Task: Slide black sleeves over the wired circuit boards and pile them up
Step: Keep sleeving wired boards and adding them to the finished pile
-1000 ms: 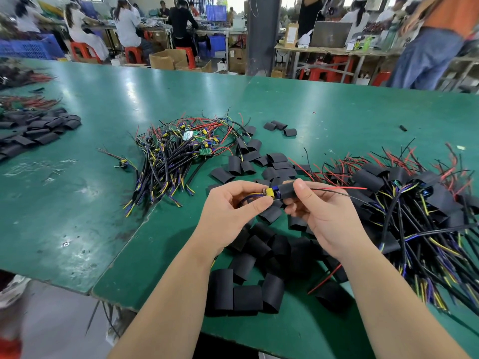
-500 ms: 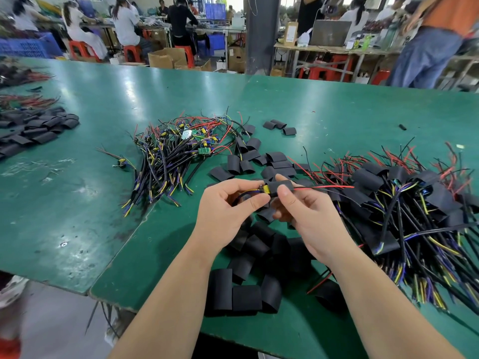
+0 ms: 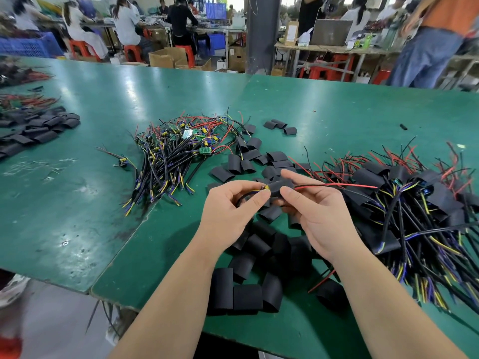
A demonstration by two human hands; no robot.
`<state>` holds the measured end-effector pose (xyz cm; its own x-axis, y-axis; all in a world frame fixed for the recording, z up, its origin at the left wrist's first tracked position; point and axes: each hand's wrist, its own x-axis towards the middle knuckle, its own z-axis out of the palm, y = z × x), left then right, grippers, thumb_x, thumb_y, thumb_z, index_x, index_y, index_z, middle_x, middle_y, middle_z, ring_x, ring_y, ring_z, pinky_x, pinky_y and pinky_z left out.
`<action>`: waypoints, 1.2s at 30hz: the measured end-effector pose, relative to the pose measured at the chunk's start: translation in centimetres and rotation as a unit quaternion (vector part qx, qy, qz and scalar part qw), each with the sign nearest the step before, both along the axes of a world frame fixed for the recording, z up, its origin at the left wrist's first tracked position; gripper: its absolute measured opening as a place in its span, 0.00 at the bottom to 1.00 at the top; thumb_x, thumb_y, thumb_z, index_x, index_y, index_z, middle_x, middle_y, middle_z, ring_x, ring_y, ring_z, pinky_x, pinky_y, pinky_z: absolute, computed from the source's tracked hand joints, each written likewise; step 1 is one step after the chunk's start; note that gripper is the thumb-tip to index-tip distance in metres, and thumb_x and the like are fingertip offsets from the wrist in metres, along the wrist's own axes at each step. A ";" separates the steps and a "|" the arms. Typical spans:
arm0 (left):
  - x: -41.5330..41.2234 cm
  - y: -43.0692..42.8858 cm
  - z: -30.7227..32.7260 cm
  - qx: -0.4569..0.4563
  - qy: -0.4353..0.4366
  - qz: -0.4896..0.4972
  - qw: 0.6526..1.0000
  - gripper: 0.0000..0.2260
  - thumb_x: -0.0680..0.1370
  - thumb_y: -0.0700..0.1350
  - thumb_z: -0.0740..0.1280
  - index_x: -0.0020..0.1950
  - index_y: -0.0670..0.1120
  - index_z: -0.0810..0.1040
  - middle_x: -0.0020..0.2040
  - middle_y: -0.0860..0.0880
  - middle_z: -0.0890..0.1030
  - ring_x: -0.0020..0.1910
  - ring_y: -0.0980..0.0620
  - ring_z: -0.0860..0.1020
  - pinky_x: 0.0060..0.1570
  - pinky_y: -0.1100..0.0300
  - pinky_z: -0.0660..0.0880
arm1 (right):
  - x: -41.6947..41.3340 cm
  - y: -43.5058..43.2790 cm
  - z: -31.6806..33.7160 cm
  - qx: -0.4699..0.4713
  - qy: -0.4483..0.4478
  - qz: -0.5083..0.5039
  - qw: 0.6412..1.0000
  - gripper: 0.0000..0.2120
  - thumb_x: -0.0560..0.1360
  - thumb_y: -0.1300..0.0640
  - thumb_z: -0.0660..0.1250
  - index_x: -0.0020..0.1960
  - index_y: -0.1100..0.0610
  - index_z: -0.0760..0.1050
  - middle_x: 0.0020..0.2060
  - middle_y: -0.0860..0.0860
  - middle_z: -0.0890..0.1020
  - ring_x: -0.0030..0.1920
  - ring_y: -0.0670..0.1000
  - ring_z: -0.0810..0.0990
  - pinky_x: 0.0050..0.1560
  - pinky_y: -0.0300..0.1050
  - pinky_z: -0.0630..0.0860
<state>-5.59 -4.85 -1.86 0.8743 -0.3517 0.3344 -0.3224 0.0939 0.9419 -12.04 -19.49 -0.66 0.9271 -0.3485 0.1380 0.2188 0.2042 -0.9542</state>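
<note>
- Pinching a black sleeve (image 3: 278, 189) between thumb and fingers, the grip of the right hand (image 3: 318, 216) holds it above the green tabletop (image 3: 337, 112)
- At that sleeve's left end, the left hand (image 3: 233, 211) has its grip pinched on the wired circuit board (image 3: 264, 188)
- Further left of the sleeve lie bare boards (image 3: 176, 151); to its right, a sleeved pile (image 3: 414, 203)

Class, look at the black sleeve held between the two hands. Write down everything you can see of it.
The sleeve is a short, matte black tube, seemingly soft plastic, held roughly level above the green table. The right hand pinches it between thumb and forefinger. The left hand pinches the circuit board, whose yellow tip pokes from the sleeve's left end. A red wire trails from its right end.
</note>
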 end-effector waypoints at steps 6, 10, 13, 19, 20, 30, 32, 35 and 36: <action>0.1 0.0 0.1 0.016 -0.011 0.021 1.000 0.07 0.73 0.39 0.73 0.48 0.49 0.84 0.44 0.56 0.85 0.45 0.61 0.82 0.46 0.71 0.74 | 0.3 0.0 -0.6 -0.030 0.008 -0.015 0.999 0.14 0.72 0.65 0.71 0.51 0.48 0.83 0.47 0.53 0.86 0.50 0.56 0.82 0.47 0.39 0.76; 0.1 0.0 0.0 0.041 -0.012 0.019 0.999 0.08 0.77 0.37 0.68 0.53 0.44 0.84 0.44 0.55 0.85 0.44 0.60 0.82 0.47 0.67 0.75 | 0.2 0.1 -0.4 -0.085 0.036 -0.029 0.995 0.12 0.72 0.60 0.72 0.42 0.43 0.85 0.52 0.53 0.85 0.52 0.51 0.83 0.54 0.44 0.76; -0.1 -0.1 -0.3 0.116 -0.060 0.022 0.991 0.11 0.78 0.37 0.65 0.56 0.45 0.83 0.36 0.59 0.81 0.31 0.66 0.74 0.36 0.74 0.68 | 0.2 -0.1 -0.5 -0.145 0.060 -0.037 0.987 0.06 0.72 0.58 0.73 0.38 0.51 0.86 0.54 0.43 0.84 0.47 0.42 0.82 0.49 0.37 0.76; 0.0 -0.2 -0.3 0.151 -0.085 0.077 0.982 0.17 0.76 0.37 0.68 0.63 0.50 0.76 0.39 0.60 0.82 0.39 0.69 0.77 0.44 0.78 0.67 | 0.4 0.4 -0.9 -0.121 0.058 -0.039 0.990 0.08 0.73 0.59 0.72 0.47 0.47 0.82 0.46 0.49 0.86 0.47 0.49 0.83 0.55 0.47 0.78; 0.1 -0.1 -0.4 0.149 -0.090 0.081 0.981 0.17 0.76 0.37 0.69 0.63 0.51 0.75 0.38 0.61 0.82 0.39 0.68 0.77 0.44 0.78 0.66 | 0.5 0.5 -1.0 -0.101 0.058 -0.030 0.993 0.10 0.73 0.59 0.72 0.51 0.47 0.82 0.43 0.49 0.86 0.47 0.49 0.83 0.55 0.46 0.78; 0.1 0.0 -0.5 0.118 -0.146 0.111 0.976 0.18 0.74 0.38 0.71 0.58 0.56 0.74 0.38 0.63 0.82 0.39 0.63 0.78 0.43 0.77 0.67 | 0.2 1.8 -0.8 -0.105 0.049 -0.001 0.993 0.20 0.76 0.63 0.69 0.66 0.50 0.75 0.51 0.57 0.84 0.46 0.47 0.78 0.55 0.39 0.76; 0.1 0.0 -0.4 0.109 -0.134 0.111 0.979 0.17 0.74 0.37 0.70 0.57 0.55 0.75 0.38 0.63 0.83 0.39 0.63 0.78 0.43 0.77 0.67 | 0.3 1.9 -0.6 -0.081 0.034 0.017 0.996 0.17 0.77 0.63 0.67 0.61 0.46 0.76 0.56 0.53 0.83 0.49 0.46 0.79 0.57 0.38 0.76; -0.1 -0.2 -0.2 0.080 -0.109 0.087 0.987 0.15 0.74 0.38 0.71 0.57 0.52 0.76 0.39 0.61 0.83 0.40 0.64 0.79 0.43 0.76 0.68 | 0.4 1.4 0.0 0.015 0.032 0.028 0.999 0.13 0.80 0.62 0.62 0.58 0.48 0.78 0.53 0.52 0.84 0.51 0.50 0.82 0.49 0.40 0.76; -0.2 -0.2 -0.1 0.065 -0.097 0.077 0.990 0.14 0.74 0.38 0.72 0.56 0.52 0.77 0.40 0.60 0.84 0.40 0.63 0.79 0.42 0.75 0.69 | 0.3 1.2 0.2 0.059 0.032 0.038 0.997 0.12 0.80 0.62 0.60 0.59 0.50 0.78 0.48 0.51 0.85 0.47 0.52 0.84 0.41 0.38 0.75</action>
<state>-5.75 -5.04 -1.92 0.8443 -0.2711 0.4622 -0.4999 -0.0880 0.8616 -11.73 -18.34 -0.50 0.9573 -0.2866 0.0389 0.1369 0.3303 -0.9339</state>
